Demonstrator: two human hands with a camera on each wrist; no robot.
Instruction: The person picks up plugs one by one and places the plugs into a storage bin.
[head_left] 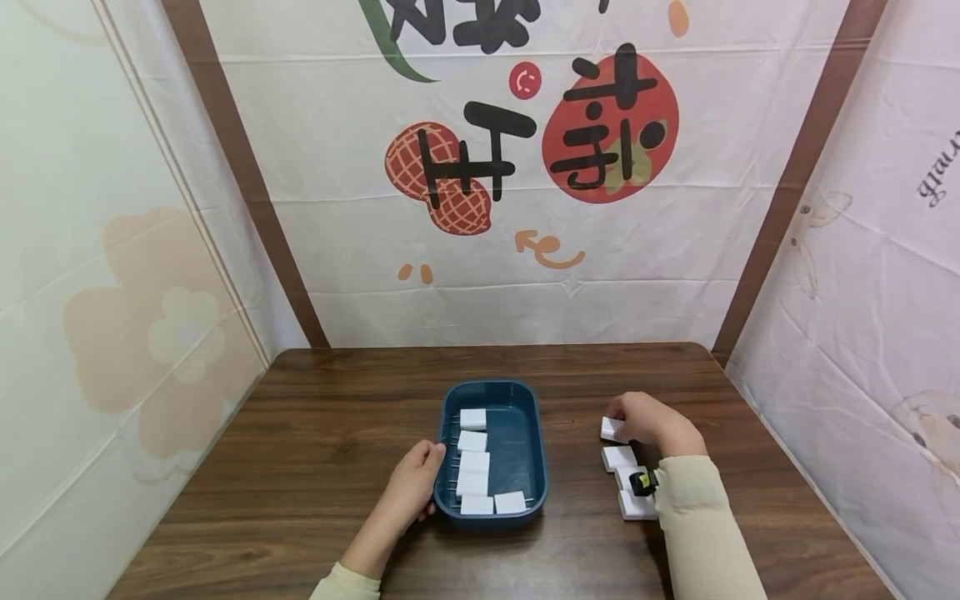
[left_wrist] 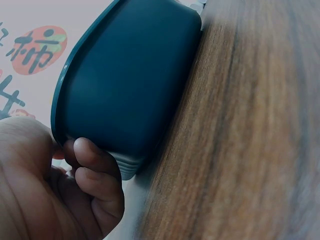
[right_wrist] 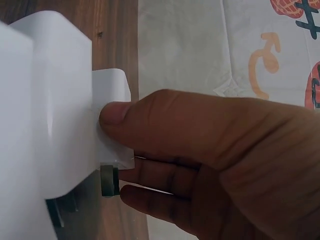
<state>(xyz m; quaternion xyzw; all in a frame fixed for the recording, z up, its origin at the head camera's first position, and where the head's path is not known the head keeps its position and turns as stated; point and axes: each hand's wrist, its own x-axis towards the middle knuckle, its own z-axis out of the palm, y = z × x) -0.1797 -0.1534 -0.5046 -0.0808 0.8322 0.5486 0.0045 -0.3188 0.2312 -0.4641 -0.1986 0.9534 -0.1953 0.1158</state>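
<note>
A blue rectangular tray (head_left: 528,450) stands on the table with several white plug-like blocks (head_left: 473,463) inside, thin metal prongs showing at their sides. My left hand (head_left: 414,483) grips the tray's left edge, thumb at the rim; in the left wrist view its fingers (left_wrist: 97,175) curl against the outer wall. On the right, my right hand (head_left: 654,419) pinches the farthest white plug block (right_wrist: 111,85) of a column, thumb on its face. Nearer blocks (head_left: 618,458) of that column lie beside the right wrist. Dark prongs show under a nearer block (right_wrist: 65,105).
The brown wooden table (head_left: 352,400) has printed cloth walls at its back and both sides. A small black device (head_left: 642,483) sits at the right wrist, above the nearer blocks. Bare wood lies between the tray and the right-hand column.
</note>
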